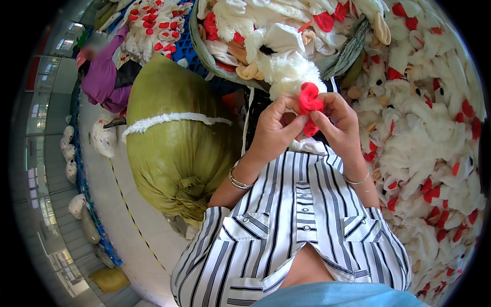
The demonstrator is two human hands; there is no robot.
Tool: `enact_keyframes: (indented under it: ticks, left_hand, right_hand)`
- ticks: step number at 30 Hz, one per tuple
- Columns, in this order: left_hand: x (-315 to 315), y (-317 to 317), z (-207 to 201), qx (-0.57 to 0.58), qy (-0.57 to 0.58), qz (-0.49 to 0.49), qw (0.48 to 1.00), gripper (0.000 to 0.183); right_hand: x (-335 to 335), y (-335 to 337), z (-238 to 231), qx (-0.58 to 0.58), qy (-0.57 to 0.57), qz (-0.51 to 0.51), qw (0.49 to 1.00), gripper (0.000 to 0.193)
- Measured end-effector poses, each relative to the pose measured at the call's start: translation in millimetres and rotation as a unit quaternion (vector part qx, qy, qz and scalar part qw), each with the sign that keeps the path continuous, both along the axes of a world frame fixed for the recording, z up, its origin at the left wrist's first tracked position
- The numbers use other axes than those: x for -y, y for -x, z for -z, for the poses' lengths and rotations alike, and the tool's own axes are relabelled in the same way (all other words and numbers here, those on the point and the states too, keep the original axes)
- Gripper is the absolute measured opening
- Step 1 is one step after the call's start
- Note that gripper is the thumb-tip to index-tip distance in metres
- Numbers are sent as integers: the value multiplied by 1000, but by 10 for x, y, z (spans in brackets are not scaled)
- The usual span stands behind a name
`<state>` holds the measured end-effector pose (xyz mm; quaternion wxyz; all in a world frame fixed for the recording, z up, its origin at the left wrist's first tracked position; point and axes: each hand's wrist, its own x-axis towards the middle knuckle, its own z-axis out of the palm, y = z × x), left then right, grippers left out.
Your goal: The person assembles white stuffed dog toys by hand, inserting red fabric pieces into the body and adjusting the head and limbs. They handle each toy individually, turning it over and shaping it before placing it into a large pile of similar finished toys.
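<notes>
Between my two hands is a small red fabric piece (309, 98), folded and bunched, with a second red bit hanging just below it. My left hand (273, 127) pinches it from the left, thumb and fingers closed. From the other side my right hand (339, 124) grips it the same way, its thumb pressed on the cloth. Right behind the red piece lies an unstuffed white plush toy skin (289, 71) with a black patch; it seems joined to the red piece, though my fingers cover the join. Some white cloth shows under my hands.
Ahead stands a green-rimmed sack (198, 38) full of white plush skins with red and tan parts. To its left sits a tied olive sack (174, 153). A large heap of plush skins (414, 143) fills the right side. A person in purple (105, 77) works at far left.
</notes>
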<state>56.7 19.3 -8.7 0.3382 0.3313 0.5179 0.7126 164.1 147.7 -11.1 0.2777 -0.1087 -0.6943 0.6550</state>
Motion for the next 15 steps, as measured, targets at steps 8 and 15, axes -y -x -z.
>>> enact_keyframes:
  ticks: [8, 15]
  left_hand:
    - [28, 57, 35, 25, -6, -6, 1000, 10]
    - [8, 60, 32, 35, -29, -25, 999, 10]
  right_hand:
    - [0, -12, -33, -11, 98, 5, 995, 11]
    - [-75, -45, -54, -49, 207, -69, 975, 13]
